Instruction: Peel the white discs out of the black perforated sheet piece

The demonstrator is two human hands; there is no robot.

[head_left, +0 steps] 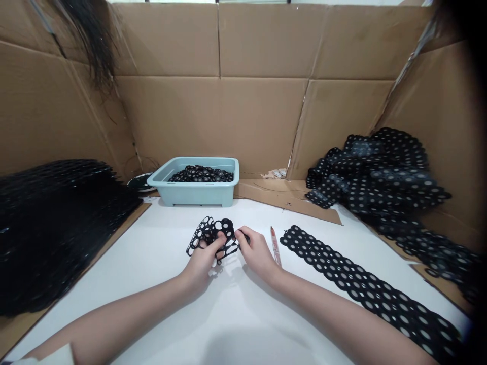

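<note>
Black rubbery webbing, punched full of round holes, is bunched between both hands at the middle of the white table (160, 284). The left hand (201, 263) grips the perforated scrap (211, 235) from below, fingers curled up into its loops, while the right hand (256, 253) pinches its right edge between thumb and fingertips. Just right of that hand lies a slim red-and-white pen (275, 246) (or a small blade, too thin to tell), and beyond it a long perforated strip (361, 284) runs toward the near right corner. At the far side stands a pale green tub (198, 190) holding small black rings; a dark stack of sheets (57, 223) fills the left, a tangled heap of strips (380, 177) the right. The webbing looks thin and stretchy, so a hard pull between the two grips could tear a narrow bridge between holes, or a loop could snag on a finger.
</note>
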